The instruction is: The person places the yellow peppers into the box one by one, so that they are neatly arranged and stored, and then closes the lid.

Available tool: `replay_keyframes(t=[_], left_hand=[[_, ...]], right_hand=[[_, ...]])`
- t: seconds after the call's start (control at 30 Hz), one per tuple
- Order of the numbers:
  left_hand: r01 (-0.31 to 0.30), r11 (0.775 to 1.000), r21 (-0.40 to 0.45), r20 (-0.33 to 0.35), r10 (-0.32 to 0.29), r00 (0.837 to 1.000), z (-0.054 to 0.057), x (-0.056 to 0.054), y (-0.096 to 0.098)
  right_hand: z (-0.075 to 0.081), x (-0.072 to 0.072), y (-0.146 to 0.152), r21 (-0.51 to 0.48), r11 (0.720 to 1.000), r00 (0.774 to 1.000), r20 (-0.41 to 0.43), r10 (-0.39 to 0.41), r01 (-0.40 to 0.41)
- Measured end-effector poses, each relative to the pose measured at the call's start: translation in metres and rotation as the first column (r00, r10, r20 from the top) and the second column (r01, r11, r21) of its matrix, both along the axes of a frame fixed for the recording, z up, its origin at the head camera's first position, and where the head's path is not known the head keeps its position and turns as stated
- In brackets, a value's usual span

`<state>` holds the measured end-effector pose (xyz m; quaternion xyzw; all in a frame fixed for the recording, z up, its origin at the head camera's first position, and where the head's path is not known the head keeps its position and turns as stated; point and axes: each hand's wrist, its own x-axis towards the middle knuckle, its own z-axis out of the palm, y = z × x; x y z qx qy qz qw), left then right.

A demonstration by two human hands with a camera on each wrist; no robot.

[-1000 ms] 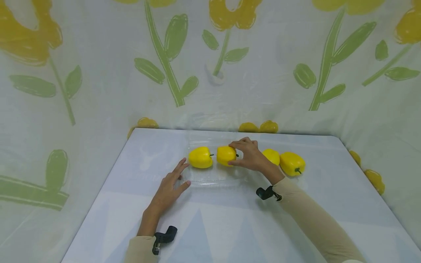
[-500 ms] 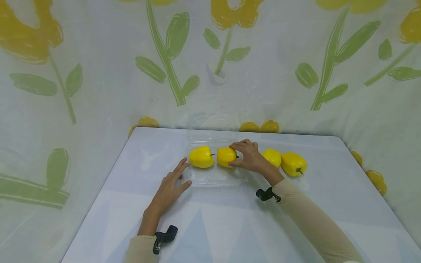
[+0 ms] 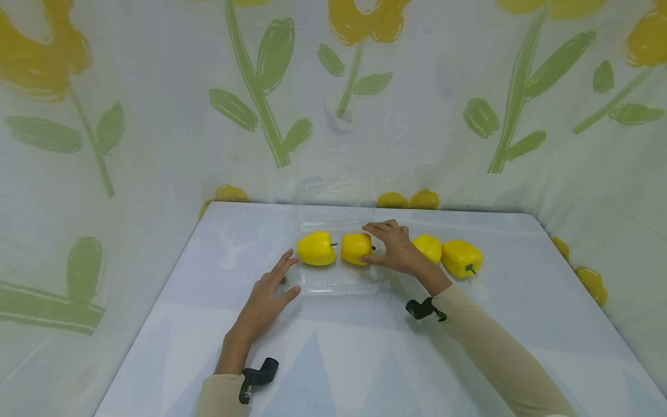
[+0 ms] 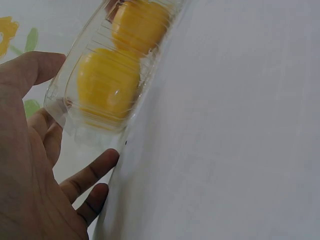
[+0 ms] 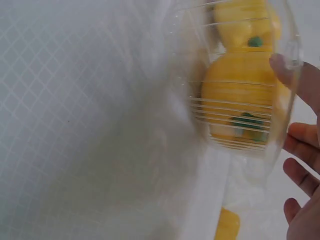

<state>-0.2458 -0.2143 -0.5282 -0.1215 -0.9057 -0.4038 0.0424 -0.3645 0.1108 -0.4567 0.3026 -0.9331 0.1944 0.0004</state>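
A clear plastic clamshell box (image 3: 333,286) lies on the table, its see-through lid (image 3: 336,194) raised at the back. Inside it are two yellow bell peppers on their sides, stems pointing right. My right hand (image 3: 398,246) reaches over the box's right end and pinches the right-hand yellow bell pepper (image 3: 355,249) between thumb and fingers. The other yellow bell pepper (image 3: 315,249) sits to its left. My left hand (image 3: 264,298) rests at the box's left end, fingers and thumb spread. In the left wrist view its thumb (image 4: 47,67) touches the plastic rim.
Two more yellow bell peppers lie to the right of the box, one (image 3: 428,248) partly behind my right hand and one (image 3: 462,258) farther right. The white table (image 3: 208,255) ends at a curtain (image 3: 417,116) printed with flowers.
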Motion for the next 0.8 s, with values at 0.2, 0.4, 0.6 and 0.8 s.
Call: replay_keyframes(t=[0.2,0.4,0.6,0.8], left_hand=[[0.004,1.000,-0.009,-0.004,-0.004,1.000,0.000,-0.001,0.000],[0.004,1.000,-0.009,-0.007,-0.004,1.000,-0.002,-0.001,0.000],[0.002,1.000,0.004,0.014,-0.002,1.000,-0.003,0.001,-0.001],[0.007,1.000,0.004,0.005,-0.007,1.000,-0.002,0.001,0.001]], right_hand=[[0.007,0.007,0.011,-0.037,0.999,0.998,-0.045,-0.035,0.033],[0.009,0.013,0.027,-0.059,0.994,0.991,-0.085,-0.099,0.094],[0.011,0.017,0.043,-0.071,0.987,0.985,-0.090,-0.149,0.143],[0.016,0.023,0.059,-0.057,0.982,0.978,-0.104,-0.183,0.178]])
